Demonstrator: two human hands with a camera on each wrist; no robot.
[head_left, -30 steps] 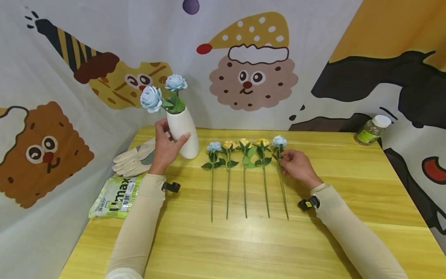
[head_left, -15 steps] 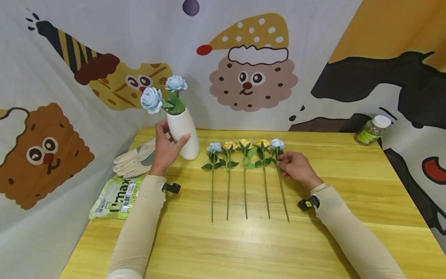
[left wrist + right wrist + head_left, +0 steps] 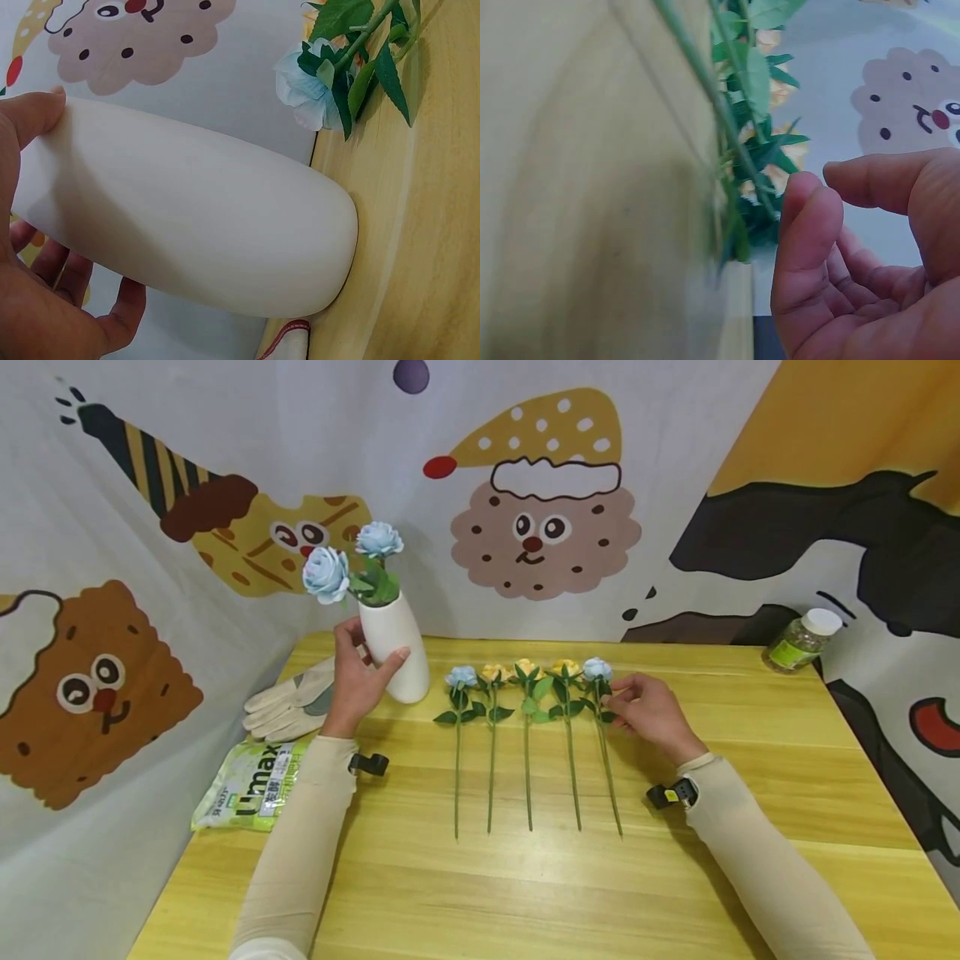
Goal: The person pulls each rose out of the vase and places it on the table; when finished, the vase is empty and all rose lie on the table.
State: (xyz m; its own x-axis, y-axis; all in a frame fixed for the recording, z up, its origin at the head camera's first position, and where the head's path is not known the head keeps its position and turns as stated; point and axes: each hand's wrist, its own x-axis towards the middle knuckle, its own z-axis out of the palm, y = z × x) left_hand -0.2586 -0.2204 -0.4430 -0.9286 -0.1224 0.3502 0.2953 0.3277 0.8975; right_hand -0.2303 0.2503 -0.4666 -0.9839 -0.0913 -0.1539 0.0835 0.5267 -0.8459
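My left hand [image 3: 357,683] grips a white vase [image 3: 397,643], thumb on one side and fingers on the other. Two blue roses [image 3: 326,575] with green leaves stand in its mouth, and its base is on the table. A row of long-stemmed artificial roses lies to the vase's right: a blue rose [image 3: 461,677] at the left end, three yellow roses [image 3: 527,670] between, and another blue rose [image 3: 597,669] at the right end. Beside that last one is my right hand [image 3: 654,714]. In the right wrist view its thumb and fingers are loosely bent, with nothing between them.
A pale work glove [image 3: 288,703] and a green-and-white bag marked Umax [image 3: 247,787] lie left of the vase. A clear jar with a white lid [image 3: 801,642] stands at the table's back right corner. A cartoon-printed curtain [image 3: 675,410] hangs behind.
The right-end blue rose's head shifted slightly left with my right hand. Since then my fingers have let go of it and moved a little right. My left hand and the vase stay put.
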